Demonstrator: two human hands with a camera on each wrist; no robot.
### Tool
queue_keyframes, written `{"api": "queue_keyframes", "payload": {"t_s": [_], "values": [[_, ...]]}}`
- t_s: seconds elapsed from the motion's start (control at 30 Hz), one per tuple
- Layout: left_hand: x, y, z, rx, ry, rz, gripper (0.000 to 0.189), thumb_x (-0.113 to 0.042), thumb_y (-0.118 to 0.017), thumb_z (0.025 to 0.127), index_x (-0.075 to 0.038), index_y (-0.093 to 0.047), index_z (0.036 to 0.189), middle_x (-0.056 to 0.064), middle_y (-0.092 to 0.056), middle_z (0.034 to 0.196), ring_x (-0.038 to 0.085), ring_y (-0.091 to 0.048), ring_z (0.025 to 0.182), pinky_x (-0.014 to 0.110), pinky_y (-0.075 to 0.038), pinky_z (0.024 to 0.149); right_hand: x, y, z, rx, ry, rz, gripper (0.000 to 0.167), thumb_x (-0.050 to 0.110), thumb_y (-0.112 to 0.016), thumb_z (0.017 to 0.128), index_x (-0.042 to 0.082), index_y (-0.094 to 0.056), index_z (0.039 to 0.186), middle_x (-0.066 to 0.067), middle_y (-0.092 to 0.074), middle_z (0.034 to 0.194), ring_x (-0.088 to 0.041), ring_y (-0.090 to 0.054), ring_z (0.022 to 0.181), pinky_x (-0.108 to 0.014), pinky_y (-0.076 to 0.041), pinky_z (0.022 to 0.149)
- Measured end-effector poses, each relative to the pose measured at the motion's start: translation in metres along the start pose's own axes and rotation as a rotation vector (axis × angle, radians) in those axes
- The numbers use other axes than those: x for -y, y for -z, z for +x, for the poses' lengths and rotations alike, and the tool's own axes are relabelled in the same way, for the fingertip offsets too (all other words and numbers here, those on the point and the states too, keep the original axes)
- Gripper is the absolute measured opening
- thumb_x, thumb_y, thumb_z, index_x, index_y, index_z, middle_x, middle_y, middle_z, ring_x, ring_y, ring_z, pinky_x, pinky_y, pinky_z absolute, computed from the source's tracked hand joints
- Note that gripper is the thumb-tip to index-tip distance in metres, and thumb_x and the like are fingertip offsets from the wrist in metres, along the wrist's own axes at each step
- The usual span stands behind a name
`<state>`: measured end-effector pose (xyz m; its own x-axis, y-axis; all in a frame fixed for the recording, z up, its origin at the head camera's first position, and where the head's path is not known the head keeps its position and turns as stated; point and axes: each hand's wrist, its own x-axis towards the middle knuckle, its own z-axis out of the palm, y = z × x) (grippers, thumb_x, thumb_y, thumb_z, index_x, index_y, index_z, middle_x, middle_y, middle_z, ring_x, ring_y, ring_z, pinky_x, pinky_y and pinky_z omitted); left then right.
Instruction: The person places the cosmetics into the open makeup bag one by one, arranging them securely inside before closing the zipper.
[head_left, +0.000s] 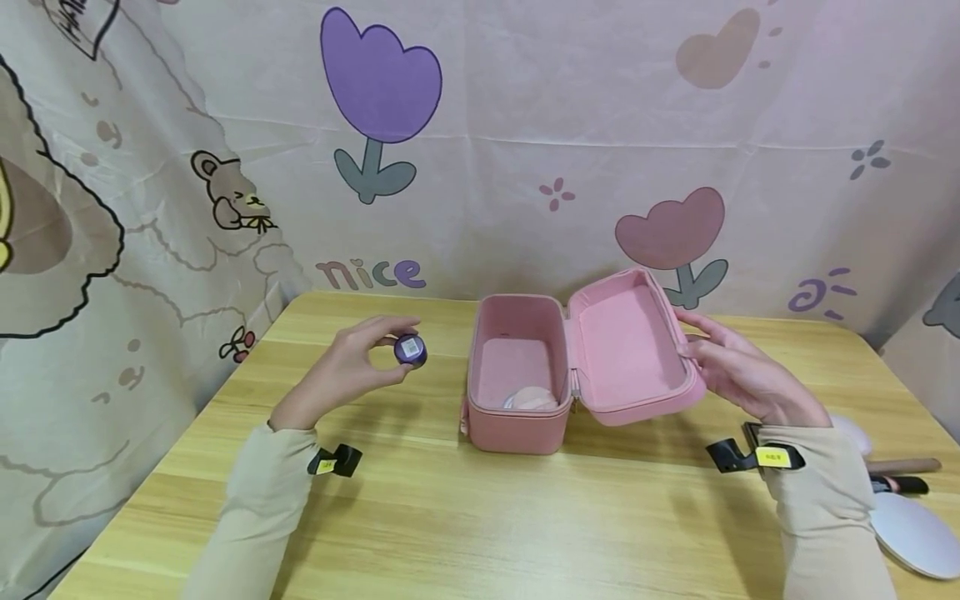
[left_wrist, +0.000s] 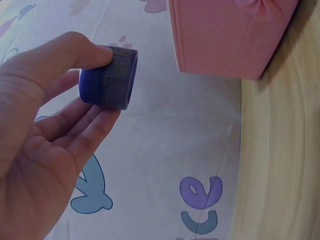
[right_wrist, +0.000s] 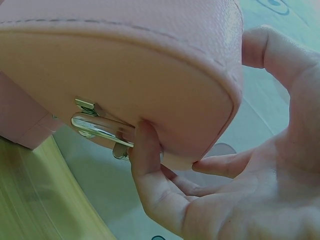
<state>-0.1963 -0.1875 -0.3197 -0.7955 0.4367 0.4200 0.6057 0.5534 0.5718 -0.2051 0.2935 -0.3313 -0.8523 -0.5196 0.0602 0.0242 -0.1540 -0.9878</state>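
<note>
My left hand [head_left: 352,360] pinches a small dark purple-blue round jar [head_left: 410,350] between thumb and fingertips, above the table left of a pink case. A white label with a printed code faces the head camera; dark print runs round the jar's side [left_wrist: 107,80] in the left wrist view. The pink case [head_left: 517,433] stands with its lid [head_left: 630,342] swung over to the right. My right hand [head_left: 738,367] holds the lid by its far right edge. In the right wrist view, a finger lies beside the shiny metal handle [right_wrist: 100,127] on the lid's outside. Inside the case sits a pale pink rounded item [head_left: 533,398].
The wooden table [head_left: 480,525] ends at a patterned cloth backdrop [head_left: 510,100]. By my right sleeve at the table's right side lie a white round dish [head_left: 917,535], a brown stick [head_left: 903,466] and a black-handled tool [head_left: 903,485]. Another pale round thing [head_left: 851,433] shows partly behind the sleeve.
</note>
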Motion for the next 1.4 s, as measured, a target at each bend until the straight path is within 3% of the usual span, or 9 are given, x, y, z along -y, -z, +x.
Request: {"api": "queue_keyframes", "payload": {"t_s": [0.17, 0.5, 1.13, 1.4], "values": [[-0.003, -0.003, 0.003, 0.024, -0.011, -0.019, 0.053, 0.005, -0.075, 0.075, -0.001, -0.060, 0.126, 0.014, -0.062, 0.121, 0.028, -0.064, 0.100, 0.045, -0.049, 0.088, 0.000, 0.000, -0.001, -0.005, -0.001, -0.007, 0.051, 0.000, -0.040, 0.098, 0.012, -0.023, 0.144, -0.005, -0.055, 0.124, -0.020, -0.059, 0.105, -0.037, -0.054, 0.084], [-0.005, -0.007, 0.009, 0.011, -0.041, -0.041, 0.049, 0.007, -0.074, 0.076, 0.000, -0.062, 0.123, 0.014, -0.063, 0.119, 0.029, -0.064, 0.103, 0.042, -0.050, 0.091, -0.001, 0.002, -0.003, -0.022, -0.015, -0.014, 0.052, 0.000, -0.040, 0.098, 0.012, -0.021, 0.145, -0.006, -0.055, 0.123, -0.020, -0.060, 0.105, -0.037, -0.054, 0.084], [-0.008, -0.026, 0.021, 0.034, -0.189, -0.085, 0.043, 0.009, -0.073, 0.076, 0.002, -0.064, 0.118, 0.015, -0.063, 0.116, 0.027, -0.061, 0.103, 0.031, -0.052, 0.088, -0.001, 0.002, -0.001, -0.013, -0.013, 0.011, 0.052, 0.000, -0.041, 0.098, 0.012, -0.022, 0.144, -0.005, -0.056, 0.123, -0.021, -0.060, 0.105, -0.036, -0.054, 0.084], [-0.013, -0.031, 0.024, -0.001, -0.243, -0.059, 0.042, 0.008, -0.071, 0.078, 0.002, -0.064, 0.119, 0.014, -0.063, 0.115, 0.025, -0.061, 0.103, 0.034, -0.052, 0.087, 0.000, 0.001, 0.000, 0.002, -0.003, 0.001, 0.047, 0.000, -0.040, 0.098, 0.017, -0.029, 0.140, -0.006, -0.055, 0.123, -0.020, -0.059, 0.105, -0.037, -0.054, 0.083]]}}
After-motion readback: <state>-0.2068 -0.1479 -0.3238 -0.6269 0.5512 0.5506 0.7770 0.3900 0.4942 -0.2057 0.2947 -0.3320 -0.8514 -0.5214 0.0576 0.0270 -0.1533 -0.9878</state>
